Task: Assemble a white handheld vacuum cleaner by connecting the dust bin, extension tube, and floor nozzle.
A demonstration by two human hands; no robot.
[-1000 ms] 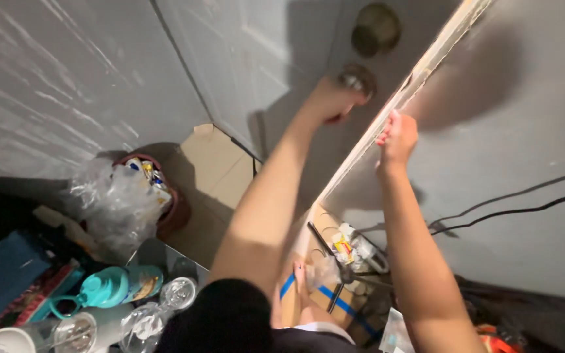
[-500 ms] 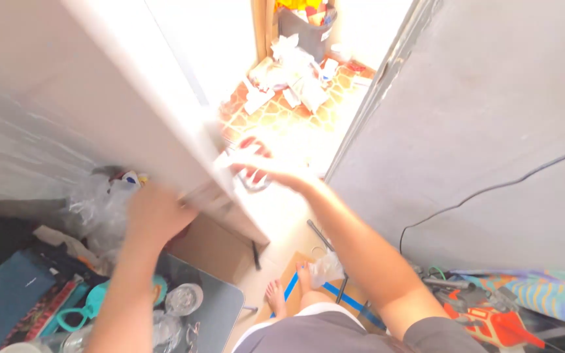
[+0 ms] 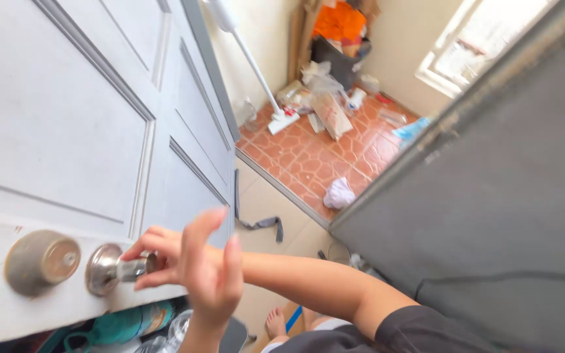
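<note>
- Right hand (image 3: 155,258) reaches across from the person's right; thumb and fingertips pinch the silver door knob (image 3: 114,268), so it is closed on the knob.
- Knob sits on the edge strip of the white panelled door (image 3: 67,131), low in view, touching the right fingers on its outer end.
- Just left of the grip, on the same strip: a round tarnished deadbolt plate (image 3: 42,260), close beside the knob but not touching it.
- Left hand (image 3: 212,274) is raised just right of the grip and in front of the right wrist, fingers spread and pointing up, palm open, holding nothing and touching nothing visible.
- Right forearm runs from the grip off to the lower right into a dark sleeve.
- Below the grip, under the door edge: a teal bottle (image 3: 122,325) and some clear glassware (image 3: 179,325), partly hidden.
- Below and right of the grip: a bare foot (image 3: 276,321) on pale floor, with blue tape (image 3: 293,318) beside it.
- Door stands open; above and right of the grip lies an orange-red tiled floor (image 3: 308,160).
- On those tiles, well apart from the grip: a white stick mop (image 3: 256,72) leaning at the wall, scattered bags and paper (image 3: 325,104), a crumpled white cloth (image 3: 339,193).
- A grey strap (image 3: 263,224) lies on the pale floor near the threshold, above-right of the grip.
- Far right: a dark grey wall (image 3: 505,216) with a thin cable (image 3: 511,278) along it.
</note>
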